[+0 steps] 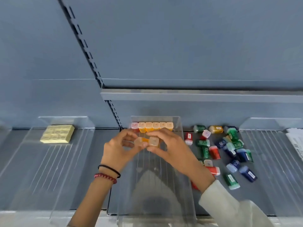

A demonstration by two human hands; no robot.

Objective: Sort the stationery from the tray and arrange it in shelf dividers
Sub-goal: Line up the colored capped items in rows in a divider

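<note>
- Your right forearm, in a pale sleeve (229,205), enters from the lower right corner, closest to the lens. Your left wrist carries a black band (109,168) and a red bead bracelet (105,176).
- Your left hand (119,146) has thumb and fingers curled in a pinch on a small orange plastic box with a frosted cap (139,141).
- Your right hand (168,145) pinches a second orange box (154,141) of the same kind. The two are held side by side; blur prevents a finding on whether they touch.
- Both held boxes sit above the central clear acrylic shelf divider (186,161), just in front of a row of upright orange boxes (155,126) standing against its rear wall. A pink-capped box (134,125) closes the row's left end.
- Right of that divider, a scatter of green, blue and red boxes (229,149) lies loose on the grey shelf (100,138), with one yellow box (216,129) towards the back.
- Further left, the left clear divider (82,128) holds a stack of pale yellow pads (57,134) near its rear.
- At the far right, the right clear divider (262,145) holds a white printed item (295,141) cut off by the frame edge; its type cannot be determined.
</note>
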